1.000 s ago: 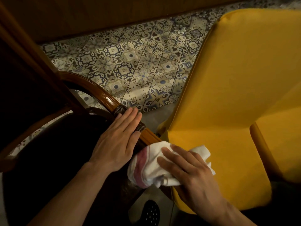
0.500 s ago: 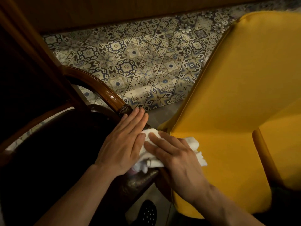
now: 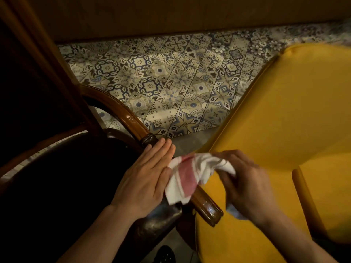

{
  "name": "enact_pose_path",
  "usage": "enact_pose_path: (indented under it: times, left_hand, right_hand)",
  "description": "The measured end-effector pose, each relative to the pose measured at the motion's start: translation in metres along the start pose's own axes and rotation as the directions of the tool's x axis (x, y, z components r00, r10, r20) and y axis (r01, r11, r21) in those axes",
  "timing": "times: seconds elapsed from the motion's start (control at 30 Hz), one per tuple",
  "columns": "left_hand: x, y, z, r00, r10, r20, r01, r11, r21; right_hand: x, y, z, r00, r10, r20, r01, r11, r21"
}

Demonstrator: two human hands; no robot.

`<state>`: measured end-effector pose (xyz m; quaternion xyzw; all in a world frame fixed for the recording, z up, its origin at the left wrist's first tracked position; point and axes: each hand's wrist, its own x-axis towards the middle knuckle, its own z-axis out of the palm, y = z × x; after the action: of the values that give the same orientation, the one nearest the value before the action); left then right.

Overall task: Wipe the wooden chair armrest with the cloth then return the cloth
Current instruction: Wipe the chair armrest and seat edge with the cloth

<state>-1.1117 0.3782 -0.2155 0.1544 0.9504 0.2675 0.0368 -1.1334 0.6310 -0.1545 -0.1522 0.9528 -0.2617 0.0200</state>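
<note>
Since half a second ago the right hand point(image 3: 245, 184) has pulled back rightward, gripping the cloth point(image 3: 191, 176) draped across the armrest point(image 3: 131, 120), whose length runs away up-left under the flat, empty left hand point(image 3: 146, 177).

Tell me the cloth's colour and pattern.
The cloth is white with a broad red stripe; head view.

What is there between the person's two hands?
In the head view, a crumpled white cloth with a red stripe lies between the left hand and right hand, draped over the glossy wooden armrest.
</note>
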Motion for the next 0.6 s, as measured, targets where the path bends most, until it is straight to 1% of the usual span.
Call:
enact_pose_path:
  times: [0.07, 0.17, 0.23, 0.27, 0.33, 0.4, 0.43, 0.5, 0.53, 0.6]
  left_hand:
    - [-0.001, 0.000, 0.002, 1.000, -0.001, -0.010, 0.001, 1.000, 0.006]
    - [-0.001, 0.000, 0.004, 1.000, -0.008, -0.023, 0.009, 0.999, 0.036]
    - [-0.001, 0.000, 0.005, 1.000, 0.000, -0.014, 0.001, 0.998, 0.070]
    - [-0.001, 0.000, 0.006, 1.000, 0.001, -0.009, 0.000, 0.997, 0.083]
    - [0.000, 0.000, 0.006, 1.000, -0.006, -0.005, 0.006, 0.995, 0.102]
    - [0.001, 0.001, 0.007, 1.000, -0.015, 0.000, 0.015, 0.993, 0.118]
    - [0.001, 0.002, 0.006, 1.000, -0.020, 0.006, 0.019, 0.992, 0.122]
    - [0.001, 0.004, 0.006, 1.000, -0.026, 0.006, 0.025, 0.991, 0.128]
    - [0.000, 0.005, 0.006, 1.000, -0.030, 0.000, 0.030, 0.992, 0.123]
    - [-0.002, 0.005, 0.006, 0.999, -0.032, -0.010, 0.033, 0.995, 0.098]
  right_hand:
    - [0.023, 0.005, -0.008, 0.991, 0.076, -0.114, -0.083, 0.995, -0.055]
    - [0.068, -0.005, -0.014, 0.942, 0.144, -0.304, -0.184, 0.977, -0.109]
    - [0.097, -0.023, -0.010, 0.916, 0.167, -0.365, -0.211, 0.974, -0.083]
    - [0.111, -0.033, -0.005, 0.921, 0.154, -0.358, -0.186, 0.981, -0.056]
    - [0.134, -0.056, 0.009, 0.960, 0.072, -0.269, -0.070, 0.997, 0.016]
    - [0.147, -0.080, 0.024, 0.989, -0.066, -0.131, 0.081, 0.990, 0.115]
    - [0.151, -0.090, 0.032, 0.987, -0.148, -0.061, 0.156, 0.976, 0.155]
    - [0.155, -0.102, 0.046, 0.949, -0.303, 0.086, 0.285, 0.942, 0.178]
    - [0.159, -0.104, 0.052, 0.910, -0.374, 0.179, 0.347, 0.923, 0.166]
    - [0.165, -0.104, 0.063, 0.798, -0.470, 0.378, 0.465, 0.878, 0.110]
